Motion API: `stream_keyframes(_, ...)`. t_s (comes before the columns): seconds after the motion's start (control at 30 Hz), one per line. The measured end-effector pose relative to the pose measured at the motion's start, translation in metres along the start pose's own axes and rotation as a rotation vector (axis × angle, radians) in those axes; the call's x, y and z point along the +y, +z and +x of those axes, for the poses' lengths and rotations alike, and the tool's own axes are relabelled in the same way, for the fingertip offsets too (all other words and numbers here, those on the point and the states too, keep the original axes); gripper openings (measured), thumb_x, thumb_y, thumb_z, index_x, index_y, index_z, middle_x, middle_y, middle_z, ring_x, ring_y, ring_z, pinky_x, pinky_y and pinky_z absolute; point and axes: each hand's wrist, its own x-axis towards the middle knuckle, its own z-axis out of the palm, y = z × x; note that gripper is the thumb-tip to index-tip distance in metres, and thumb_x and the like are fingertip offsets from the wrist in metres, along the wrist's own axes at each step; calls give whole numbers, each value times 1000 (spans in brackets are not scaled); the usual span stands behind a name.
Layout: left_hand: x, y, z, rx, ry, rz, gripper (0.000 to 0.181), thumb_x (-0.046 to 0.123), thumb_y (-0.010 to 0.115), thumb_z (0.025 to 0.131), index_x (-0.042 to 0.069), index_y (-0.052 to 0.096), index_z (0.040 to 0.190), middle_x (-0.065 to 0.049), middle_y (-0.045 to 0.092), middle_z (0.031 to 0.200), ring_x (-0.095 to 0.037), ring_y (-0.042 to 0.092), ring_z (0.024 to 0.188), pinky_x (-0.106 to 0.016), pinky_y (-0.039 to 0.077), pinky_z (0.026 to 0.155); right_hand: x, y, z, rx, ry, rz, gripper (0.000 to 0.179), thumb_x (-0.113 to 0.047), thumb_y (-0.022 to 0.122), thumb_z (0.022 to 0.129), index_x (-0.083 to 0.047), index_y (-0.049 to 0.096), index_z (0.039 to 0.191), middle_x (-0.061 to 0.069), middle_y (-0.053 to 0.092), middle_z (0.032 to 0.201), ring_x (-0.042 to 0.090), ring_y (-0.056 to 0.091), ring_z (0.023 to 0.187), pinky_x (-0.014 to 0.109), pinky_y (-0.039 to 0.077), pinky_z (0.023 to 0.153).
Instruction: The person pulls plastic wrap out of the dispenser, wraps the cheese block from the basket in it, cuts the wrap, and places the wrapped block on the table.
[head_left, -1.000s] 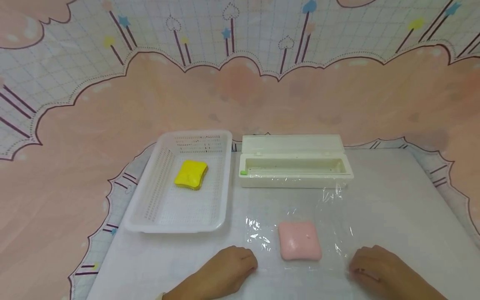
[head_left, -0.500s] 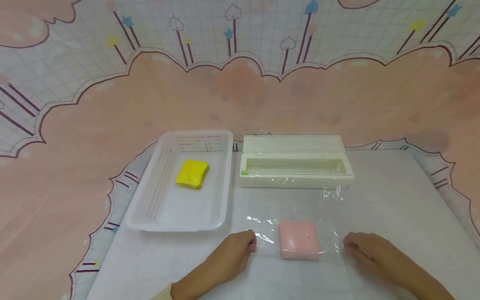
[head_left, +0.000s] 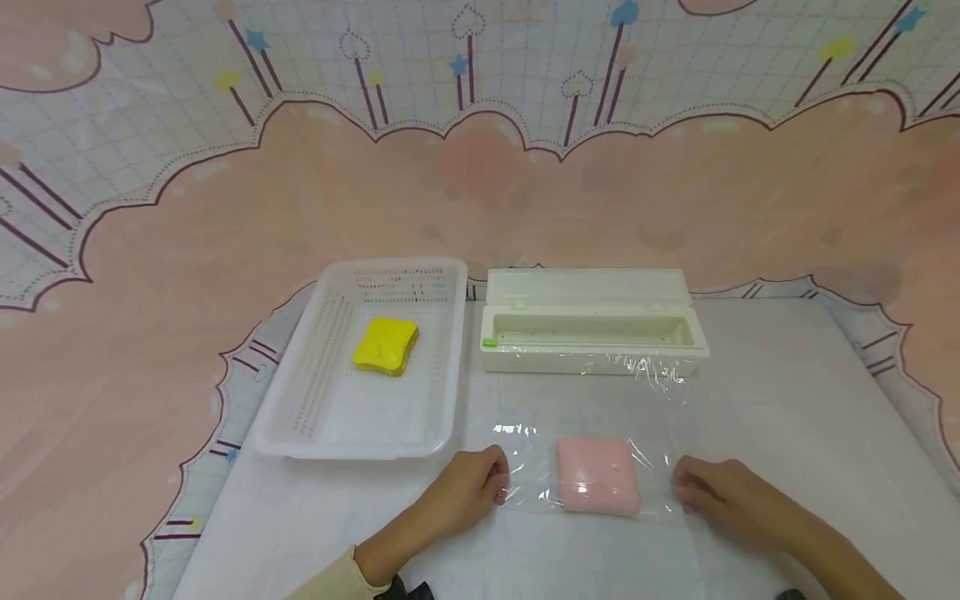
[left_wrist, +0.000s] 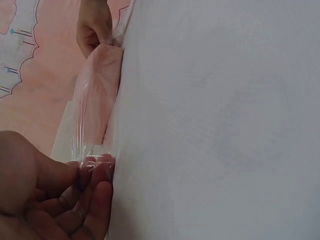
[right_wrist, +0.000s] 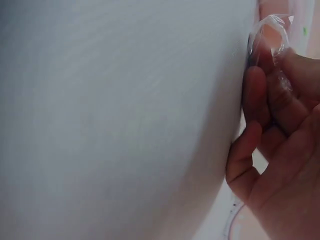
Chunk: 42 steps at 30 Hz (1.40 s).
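Observation:
A pink square block (head_left: 597, 475) with rounded corners lies on the white table, under a sheet of clear cling film (head_left: 525, 479). The film stretches back to the front of a white dispenser box (head_left: 592, 363). At the film's near left corner my left hand (head_left: 467, 490) pinches its edge between thumb and fingers. My right hand (head_left: 723, 497) pinches the opposite edge. Both wrist views show film bunched between thumb and fingertips. In the left wrist view the film (left_wrist: 90, 110) runs taut over the pink block (left_wrist: 106, 85) toward the other hand.
A white perforated basket (head_left: 352, 448) stands at the back left, with a yellow square block (head_left: 386, 345) inside. The dispenser's lid (head_left: 588, 287) is raised at the back, and a small green tab (head_left: 490, 342) sits on its left front edge. A patterned cloth (head_left: 525, 200) hangs behind the table.
Both hands have moved away from the body and slightly inward, drawing the film's near edge up to and over the pink block's near side. Basket and dispenser have stayed put.

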Motion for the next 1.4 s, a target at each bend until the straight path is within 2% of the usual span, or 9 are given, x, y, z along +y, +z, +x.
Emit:
stream_keyframes(0.17, -1, 1, 5, 5, 3, 102, 13, 4, 63, 95, 12, 60, 86, 11, 56, 63, 2, 47, 58, -17, 41, 56, 3, 0, 6, -15, 46, 30, 6, -26, 66, 99, -29, 62, 96, -20, 60, 72, -3, 51, 67, 20, 44, 60)
stream_keyframes(0.43, 9, 5, 4, 5, 46, 458, 17, 12, 70, 91, 19, 60, 79, 10, 49, 68, -5, 42, 60, -21, 36, 54, 3, -4, 4, -23, 103, 14, 14, -40, 72, 93, -30, 63, 95, -19, 61, 77, -2, 53, 71, 21, 47, 61)
stream_keyframes(0.6, 7, 3, 7, -4, 7, 460, 13, 14, 73, 89, 20, 63, 82, 10, 52, 70, -6, 45, 63, -22, 37, 56, 7, -10, -1, 40, 127, -44, 13, -35, 75, 91, -29, 65, 97, -18, 61, 80, -3, 51, 73, 21, 47, 64)
stream_keyframes(0.8, 5, 0, 4, -5, 2, 455, 13, 15, 74, 85, 19, 63, 90, 12, 51, 72, -5, 44, 62, -21, 36, 55, 8, -11, -1, 26, 182, -88, 13, -28, 77, 89, -25, 65, 95, -15, 55, 74, -1, 46, 67, 21, 43, 59)
stream_keyframes(0.93, 20, 1, -7, 25, 42, 529, 18, 18, 75, 86, 16, 66, 102, 5, 59, 88, -9, 53, 70, -22, 43, 55, -2, -11, -2, 86, 231, -190, 10, -23, 73, 93, -22, 69, 103, -14, 63, 83, 2, 53, 74, 26, 51, 66)
stream_keyframes(1.03, 38, 5, -14, 78, 160, 665, 30, 27, 78, 87, 19, 68, 115, 0, 64, 110, -17, 61, 94, -27, 52, 68, -16, -4, -3, 223, 109, -352, 17, -24, 73, 93, -25, 71, 110, -13, 68, 99, 8, 62, 88, 33, 58, 78)
stream_keyframes(1.13, 51, 16, -14, 150, 343, 800, 40, 36, 80, 85, 30, 68, 123, 2, 63, 127, -20, 59, 117, -32, 53, 82, -31, 6, -4, 391, -220, -487, 22, -35, 71, 96, -33, 72, 117, -13, 69, 112, 12, 64, 103, 33, 52, 92)
stream_keyframes(1.23, 60, 30, -10, 161, 473, 903, 46, 39, 78, 87, 38, 63, 131, 5, 59, 138, -22, 56, 130, -36, 52, 91, -44, 15, 1, 455, -511, -564, 32, -49, 63, 99, -37, 68, 128, -13, 68, 122, 12, 62, 109, 32, 44, 93)
stream_keyframes(1.4, 70, 44, -1, 81, 497, 1023, 41, 28, 66, 95, 31, 62, 137, 1, 56, 147, -26, 53, 138, -39, 51, 99, -54, 24, 12, 431, -618, -620, 50, -58, 64, 94, -36, 62, 139, -2, 62, 143, 17, 52, 138, 39, 54, 90)
